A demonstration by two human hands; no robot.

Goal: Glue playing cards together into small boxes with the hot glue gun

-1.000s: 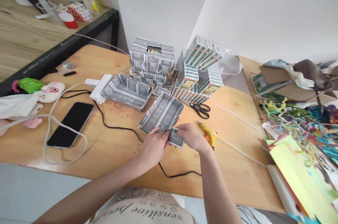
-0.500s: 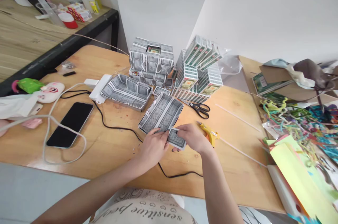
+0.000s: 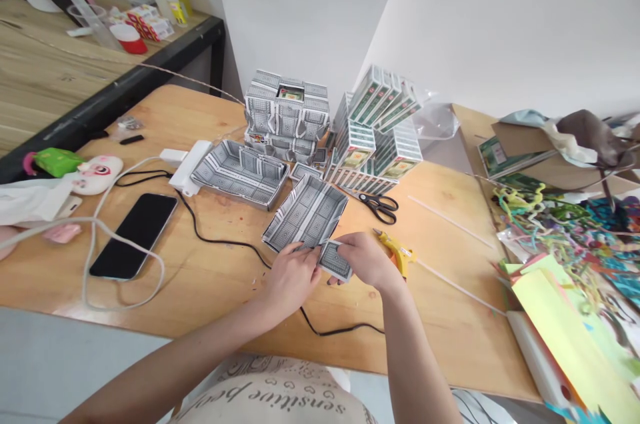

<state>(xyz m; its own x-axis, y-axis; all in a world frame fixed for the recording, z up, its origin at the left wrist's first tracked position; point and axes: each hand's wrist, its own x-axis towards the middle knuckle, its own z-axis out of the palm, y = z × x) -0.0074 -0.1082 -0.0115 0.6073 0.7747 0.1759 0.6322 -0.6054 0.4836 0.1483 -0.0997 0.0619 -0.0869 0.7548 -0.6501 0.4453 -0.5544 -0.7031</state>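
Note:
A grey patterned playing card (image 3: 335, 261) is pinched in my right hand (image 3: 365, 259), its left edge against the near corner of an open tray made of cards (image 3: 306, 214). My left hand (image 3: 293, 281) has its fingers on that tray's near edge, the fingertips partly hidden. A second card tray (image 3: 240, 174) lies behind and to the left. Beyond them stands a box built from cards (image 3: 287, 107). Just right of my right hand lies a yellow glue gun (image 3: 397, 252).
Black scissors (image 3: 380, 206) and stacked green-and-white card boxes (image 3: 355, 147) are behind the glue gun. A phone (image 3: 134, 236) and looped white cable (image 3: 163, 271) lie left. A black cord (image 3: 345, 332) crosses the near table. Coloured paper (image 3: 560, 331) is at the right.
My right hand and the card have shifted very slightly. My left hand stays at the tray's near edge.

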